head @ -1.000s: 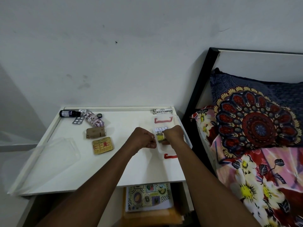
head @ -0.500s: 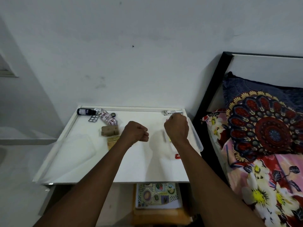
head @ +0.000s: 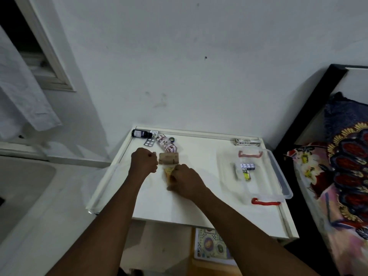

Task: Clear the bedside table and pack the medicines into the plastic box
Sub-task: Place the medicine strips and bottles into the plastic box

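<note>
Head view: your right hand (head: 185, 181) curls around the yellow blister pack (head: 167, 171), presumably for the plastic box (head: 278, 172) at right; your left hand (head: 143, 160) is an empty fist.

Nothing readable from here: print on the dark bottle (head: 141, 134), striped pack (head: 166, 144), yellow pack (head: 168, 171), long carton (head: 247, 142) and the strips (head: 247, 166) in the plastic box (head: 279, 176) is blurred.

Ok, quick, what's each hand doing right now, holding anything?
Left hand: fingers curled into a fist, nothing seen in it.
Right hand: grips the yellow blister pack, though blurred.
</note>
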Tool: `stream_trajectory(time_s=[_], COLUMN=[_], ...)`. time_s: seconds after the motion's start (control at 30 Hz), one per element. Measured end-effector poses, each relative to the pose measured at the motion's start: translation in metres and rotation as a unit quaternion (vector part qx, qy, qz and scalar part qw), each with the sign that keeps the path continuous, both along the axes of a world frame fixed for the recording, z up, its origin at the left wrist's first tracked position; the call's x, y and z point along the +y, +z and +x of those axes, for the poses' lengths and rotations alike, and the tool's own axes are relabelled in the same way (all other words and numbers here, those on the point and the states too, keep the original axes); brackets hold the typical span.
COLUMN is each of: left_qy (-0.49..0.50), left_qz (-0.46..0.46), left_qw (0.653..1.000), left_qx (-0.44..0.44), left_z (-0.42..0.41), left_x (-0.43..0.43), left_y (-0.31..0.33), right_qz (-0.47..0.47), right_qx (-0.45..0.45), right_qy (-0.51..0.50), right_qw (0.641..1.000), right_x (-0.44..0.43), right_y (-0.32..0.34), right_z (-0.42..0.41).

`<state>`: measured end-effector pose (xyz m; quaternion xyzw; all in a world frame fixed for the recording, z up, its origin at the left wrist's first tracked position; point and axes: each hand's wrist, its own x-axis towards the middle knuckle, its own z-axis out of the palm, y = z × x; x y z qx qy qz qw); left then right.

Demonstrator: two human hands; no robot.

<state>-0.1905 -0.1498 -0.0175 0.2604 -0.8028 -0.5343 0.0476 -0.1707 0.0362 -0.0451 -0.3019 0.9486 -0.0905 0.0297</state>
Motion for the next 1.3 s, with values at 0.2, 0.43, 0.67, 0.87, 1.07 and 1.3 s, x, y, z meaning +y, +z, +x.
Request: stream_trajectory(time_s=[0.2, 0.43, 0.67, 0.87, 1.07, 1.3], left_qy=[-0.059, -0.166, -0.212, -0.278, -0.271, -0.273], left_qz=[-0.062, -0.151, -0.125, -0.201, -0.221, -0.227], left_qw=[0.996, 0.974, 0.965, 0.932, 0.931, 0.928], left_qx=[0.007, 0.041, 0.094, 0.113, 0.107, 0.11], left_z=[-0.004, -0.01, -0.028, -0.036, -0.038, -0.032], left_x=[0.008, 0.05, 0.109, 0.128, 0.115, 0.111], left_y=[0.0, 0.007, 0.009, -0.002, -0.005, 0.004], right_qz=[-0.013, -0.059, -0.252, -0.062, 0.05, 0.121], right_qx=[0.092, 0.038, 0.081, -0.028, -0.052, -0.015], right_qy=[0.062, 0.041, -0.243, -0.318, -0.282, -0.264], right_qw=[0.994, 0.997, 0.933, 0.946, 0.957, 0.957], right_x=[0.019, 0.035, 0.131, 0.231, 0.222, 0.2], right_y=[-0.01, 0.005, 0.069, 0.061, 0.058, 0.07], right_z=[-0.007, -0.013, -0.109, -0.166, -0.181, -0.167])
